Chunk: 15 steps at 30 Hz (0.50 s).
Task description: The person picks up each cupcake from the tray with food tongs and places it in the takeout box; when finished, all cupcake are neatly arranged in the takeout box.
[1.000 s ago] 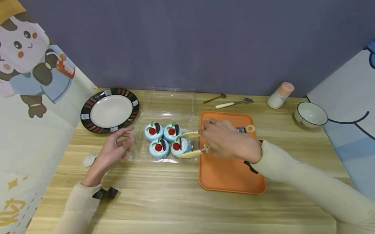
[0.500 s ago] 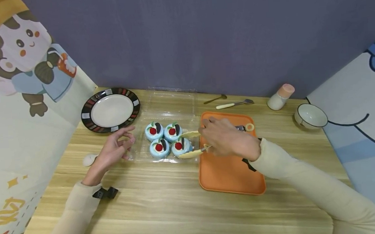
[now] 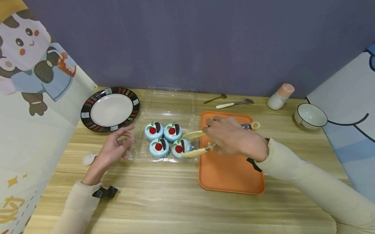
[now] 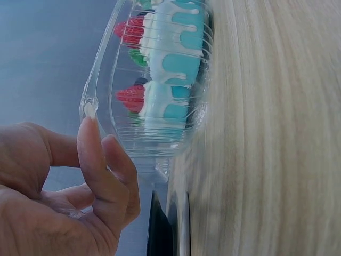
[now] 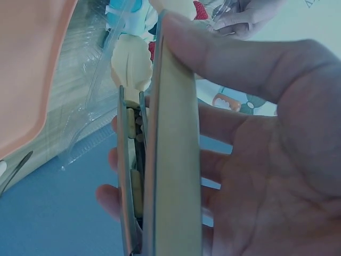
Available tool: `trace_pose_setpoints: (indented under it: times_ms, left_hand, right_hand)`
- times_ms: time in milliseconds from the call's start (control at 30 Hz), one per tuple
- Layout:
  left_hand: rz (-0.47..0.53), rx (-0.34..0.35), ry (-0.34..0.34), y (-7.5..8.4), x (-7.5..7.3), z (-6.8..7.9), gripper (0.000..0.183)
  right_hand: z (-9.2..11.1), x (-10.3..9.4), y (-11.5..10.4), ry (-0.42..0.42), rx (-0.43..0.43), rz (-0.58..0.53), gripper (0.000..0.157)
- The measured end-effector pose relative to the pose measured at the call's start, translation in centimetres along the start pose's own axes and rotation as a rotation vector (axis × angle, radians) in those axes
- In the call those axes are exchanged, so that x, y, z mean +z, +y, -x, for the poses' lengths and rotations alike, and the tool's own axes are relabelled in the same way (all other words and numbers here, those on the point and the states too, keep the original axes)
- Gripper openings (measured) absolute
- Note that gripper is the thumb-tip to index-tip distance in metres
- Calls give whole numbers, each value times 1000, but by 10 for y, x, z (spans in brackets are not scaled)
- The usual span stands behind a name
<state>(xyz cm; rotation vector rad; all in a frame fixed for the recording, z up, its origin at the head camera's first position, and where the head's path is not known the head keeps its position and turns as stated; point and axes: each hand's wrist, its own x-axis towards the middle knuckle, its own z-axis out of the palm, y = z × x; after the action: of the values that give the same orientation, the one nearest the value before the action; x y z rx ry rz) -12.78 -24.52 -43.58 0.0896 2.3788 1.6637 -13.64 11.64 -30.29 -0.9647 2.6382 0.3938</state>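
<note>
My right hand (image 3: 235, 137) grips metal tongs (image 5: 176, 160) with scalloped cream tips, from above. One cream tip lies on the far right side of the nearest right cupcake (image 3: 179, 148), the other overlaps its near right edge. Several blue toy cupcakes with white icing, red berries and green leaves sit in a clear plastic box (image 3: 146, 157), its lid folded back. At the box's left side is my left hand (image 3: 113, 150), fingers loosely bent. In the left wrist view, a fingertip (image 4: 89, 120) touches the box's rim near a corner.
An orange tray (image 3: 231, 182) lies under the right hand. A black-rimmed plate (image 3: 111, 111) stands back left. Behind the tray are a small spoon (image 3: 214, 99) and a cream-handled fork (image 3: 234, 103). A pink-topped shaker (image 3: 280, 96) and a bowl (image 3: 310, 115) stand back right.
My right hand and the tongs have shifted a little to the right. The tong tips have slid slightly away from the cupcake, which stays in the box. My left hand has kept its place.
</note>
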Motion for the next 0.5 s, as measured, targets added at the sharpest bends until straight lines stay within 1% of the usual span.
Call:
trace_pose_setpoints:
  times_ms: [333, 500]
  left_hand:
    - [-1, -4, 3, 0, -1, 0, 53]
    - [-4, -5, 4, 0, 0, 0, 53]
  right_hand:
    - [-7, 0, -3, -5, -12, 5, 57]
    - [-5, -1, 0, -12, -13, -15, 61]
